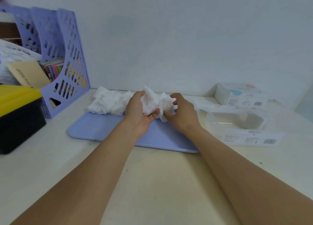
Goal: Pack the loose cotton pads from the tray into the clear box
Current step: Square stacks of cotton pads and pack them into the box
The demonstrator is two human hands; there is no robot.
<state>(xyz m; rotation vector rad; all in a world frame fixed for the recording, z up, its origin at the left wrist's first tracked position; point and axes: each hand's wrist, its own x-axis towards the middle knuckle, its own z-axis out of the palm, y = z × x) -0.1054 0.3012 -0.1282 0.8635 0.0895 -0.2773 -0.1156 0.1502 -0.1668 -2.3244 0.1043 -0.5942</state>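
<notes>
Cotton pads (108, 102) partly hidden by hands, clear box (235, 118) faint

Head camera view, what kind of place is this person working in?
Probably a home or office desk against a plain wall. A purple file rack holds booklets and papers, a yellow-lidded black box sits beside it, and the cream tabletop carries a blue tray of cotton pads.
</notes>
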